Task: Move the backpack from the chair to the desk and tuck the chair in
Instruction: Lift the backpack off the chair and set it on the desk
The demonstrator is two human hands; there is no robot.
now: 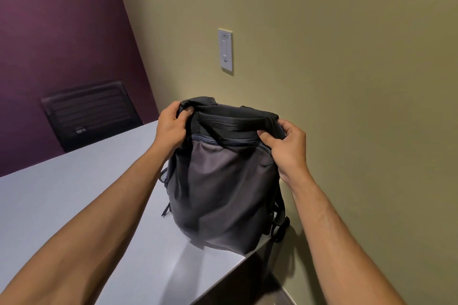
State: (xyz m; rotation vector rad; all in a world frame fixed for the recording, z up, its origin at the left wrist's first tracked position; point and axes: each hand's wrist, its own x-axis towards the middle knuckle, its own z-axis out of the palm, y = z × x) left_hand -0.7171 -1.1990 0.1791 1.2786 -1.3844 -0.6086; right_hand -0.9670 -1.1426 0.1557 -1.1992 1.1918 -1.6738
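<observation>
**Backpack held upright at the corner of the desk**

The backpack [223, 181] stood upright on the desk [74, 205], close to the desk's near right corner and beside the olive wall [347, 57]. Both hands gripped its top. The left hand [171, 126] was clenched on the top left corner of the bag, with the thumb pressed into the fabric. The right hand [285, 146] was closed on the top right corner, the fingers curled over the rim. Between the two grips ran the black carry handle [230, 121], and no hand touched it. Below the grips hung the grey front panel of the bag. Under the right hand, a black strap [280, 228] hung over the desk's edge. The bottom of the bag seemed to rest on the desk, but the shadow there made this hard to confirm. Above the grips, a white switch plate [225, 51] sat on the wall. Far to the left of the left hand, a dark chair back [91, 114] stood behind the desk against the purple wall [49, 20].
</observation>
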